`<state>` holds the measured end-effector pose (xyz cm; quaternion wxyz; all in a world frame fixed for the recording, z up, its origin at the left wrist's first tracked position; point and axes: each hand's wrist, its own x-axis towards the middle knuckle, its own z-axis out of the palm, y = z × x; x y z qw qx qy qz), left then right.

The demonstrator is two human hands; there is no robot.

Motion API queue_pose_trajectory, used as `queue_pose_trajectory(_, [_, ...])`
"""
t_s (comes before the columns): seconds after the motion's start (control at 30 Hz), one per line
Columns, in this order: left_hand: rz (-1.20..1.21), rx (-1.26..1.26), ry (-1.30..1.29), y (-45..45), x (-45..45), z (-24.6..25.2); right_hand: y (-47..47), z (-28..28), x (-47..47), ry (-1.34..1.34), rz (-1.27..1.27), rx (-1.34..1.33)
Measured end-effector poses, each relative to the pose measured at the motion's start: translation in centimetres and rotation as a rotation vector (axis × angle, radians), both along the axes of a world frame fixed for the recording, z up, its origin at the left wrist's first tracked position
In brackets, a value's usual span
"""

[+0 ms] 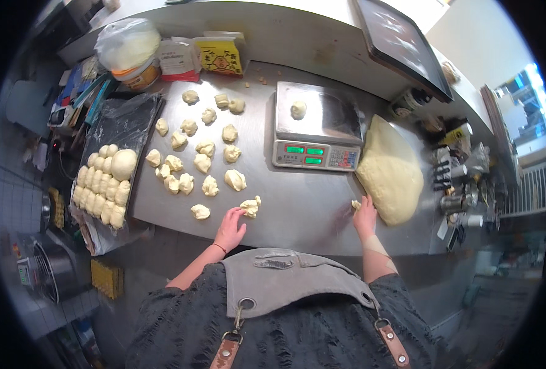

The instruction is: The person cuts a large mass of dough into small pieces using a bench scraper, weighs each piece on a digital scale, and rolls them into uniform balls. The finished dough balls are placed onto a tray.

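Observation:
My left hand (232, 228) touches the edge of a rough dough piece (251, 207) near the front of the steel worktop; whether its fingers grip it, I cannot tell. At the lower left edge of a large dough mass (393, 170), my right hand (365, 216) has a small dough scrap (356, 205) at its fingertips. A digital scale (317, 154) with a lit display stands between and beyond the hands, one dough piece (298, 110) on its steel plate. Several uneven dough pieces (202, 163) lie spread over the left half of the worktop.
On the left, a dark tray (116, 121) holds rows of smooth dough balls (101, 184). A plastic-covered tub (137, 76) and packets (220, 54) stand at the back left. A baking tray (404, 46) leans at the back right, above jars and small containers (453, 203).

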<state>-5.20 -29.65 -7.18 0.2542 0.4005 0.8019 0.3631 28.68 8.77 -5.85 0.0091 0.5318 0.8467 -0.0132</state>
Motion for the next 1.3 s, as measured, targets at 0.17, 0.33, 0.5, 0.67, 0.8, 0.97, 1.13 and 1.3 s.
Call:
queue_pose_trajectory(0.17, [0.045, -0.158, 0.098, 1.9, 1.7, 0.0, 4.7, 3.0, -12.4, 0.408, 0.442, 0.14])
queue_pose_trajectory(0.33, [0.074, -0.259, 0.139, 4.8, 3.2, -0.6, 9.4, 2.1, -32.0, 0.595, 0.635, 0.006])
queue_pose_trajectory(0.5, [0.03, -0.357, 0.251, 6.9, 3.1, -0.9, 10.5, 1.5, -41.0, 0.357, 0.515, -0.08])
queue_pose_trajectory(0.67, [0.025, -0.293, 0.165, 8.2, 0.5, -0.5, 6.6, 4.2, -33.3, 0.945, 0.62, -0.047])
queue_pose_trajectory(0.8, [0.056, -0.081, 0.087, 6.3, 0.2, 0.2, -2.2, 3.5, -18.0, 0.87, 0.688, -0.247])
queue_pose_trajectory(0.97, [-0.054, 0.095, 0.285, -0.3, 2.2, -0.5, -13.4, -0.3, -3.0, 0.557, 0.507, -0.344])
queue_pose_trajectory(1.13, [-0.369, 0.051, 0.428, 2.7, 4.0, -4.1, -15.3, -5.4, -6.3, 0.398, 0.667, 0.02])
queue_pose_trajectory(1.3, [-0.694, 0.026, 0.552, 14.1, 0.5, -7.2, -5.3, -9.5, -11.5, 0.455, 0.884, -0.091])
